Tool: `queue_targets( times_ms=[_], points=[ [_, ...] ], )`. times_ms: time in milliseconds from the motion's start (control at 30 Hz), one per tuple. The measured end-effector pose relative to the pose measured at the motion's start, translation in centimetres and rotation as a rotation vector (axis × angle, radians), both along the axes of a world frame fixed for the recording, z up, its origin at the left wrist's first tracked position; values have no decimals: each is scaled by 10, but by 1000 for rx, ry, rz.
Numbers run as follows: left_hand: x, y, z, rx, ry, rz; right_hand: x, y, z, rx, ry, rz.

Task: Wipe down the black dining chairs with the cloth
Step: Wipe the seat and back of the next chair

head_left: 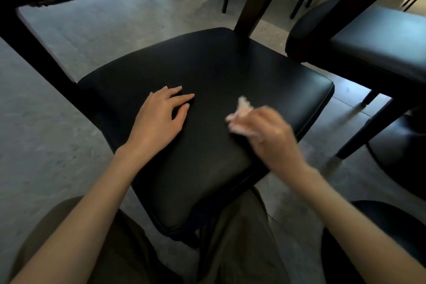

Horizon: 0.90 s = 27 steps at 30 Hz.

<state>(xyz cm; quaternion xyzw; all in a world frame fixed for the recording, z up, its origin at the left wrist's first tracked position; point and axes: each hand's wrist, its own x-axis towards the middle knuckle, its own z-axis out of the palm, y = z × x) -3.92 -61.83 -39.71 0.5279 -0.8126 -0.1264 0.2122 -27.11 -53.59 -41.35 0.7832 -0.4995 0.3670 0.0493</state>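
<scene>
the left hand lies flat on the padded seat of the black chair, fingers straight and slightly spread. the right hand (blurred) has its fingers curled around a pale crumpled cloth, which sticks out past the fingertips just over the seat's right half. a second black chair stands near on the right, on a grey floor.

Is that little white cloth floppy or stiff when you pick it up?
Probably floppy: the cloth sticks out crumpled from the right hand. Likely light too, since that one curled hand holds all of it. Blur hides its texture.
</scene>
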Motion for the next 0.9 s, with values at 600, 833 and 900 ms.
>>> queue_targets(
  times_ms=[600,833,900],
  points=[
    [-10,10,-6,-20,41,-58,27,43,-4,-45,-333,-125],
    [-14,11,-6,-47,30,-35,-46,-10,-20,103,-240,-551],
    [-13,10,-7,-49,26,-34,-32,1,-23,77,-257,-515]
  ],
)
